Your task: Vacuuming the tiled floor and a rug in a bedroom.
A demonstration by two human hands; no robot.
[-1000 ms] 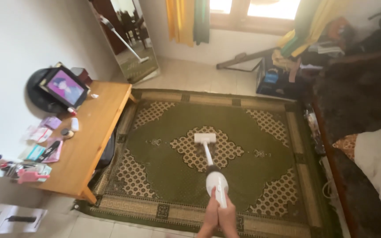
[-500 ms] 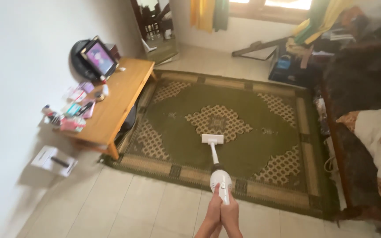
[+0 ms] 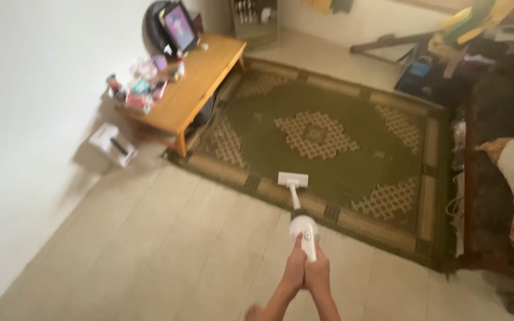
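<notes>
Hands, left hand (image 3: 295, 270) and right hand (image 3: 318, 274), clasp the white stick vacuum (image 3: 302, 227); we keep its head (image 3: 292, 179) flat along the green rug's (image 3: 328, 142) near border.

Both hands on a white stick vacuum (image 3: 302, 221)

Left hand (image 3: 295, 268) and right hand (image 3: 318, 274) grip its handle together; brush head (image 3: 292, 179) rests on the green rug (image 3: 340, 139).

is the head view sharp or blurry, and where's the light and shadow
Head view: soft all over with motion blur, worst at the table clutter and white box; daylight washes out the wall and floor tiles; the sofa sits in deep shadow; the hands on the white vacuum are smeared.
</notes>
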